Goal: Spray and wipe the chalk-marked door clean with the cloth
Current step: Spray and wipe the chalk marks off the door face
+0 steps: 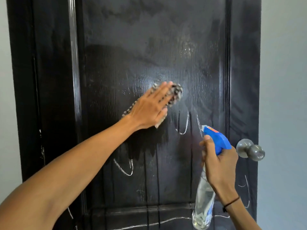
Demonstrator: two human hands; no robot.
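Observation:
A black wood-grain door [166, 39] fills the view, wet and streaked, with drips running down. White chalk marks [183, 127] remain at the centre, lower left, lower right and along the bottom rail. My left hand [149, 108] lies flat with straight fingers on a black-and-white patterned cloth [177, 92], pressing it against the middle of the door panel. My right hand [219, 165] grips the neck of a clear spray bottle [203, 201] with a blue trigger head [216, 138], its nozzle pointing at the door.
A round metal door knob [250, 151] sticks out at the right edge of the door, just right of the spray head. Pale grey walls [282, 80] flank the door on both sides. The dark door frame [25, 80] stands at left.

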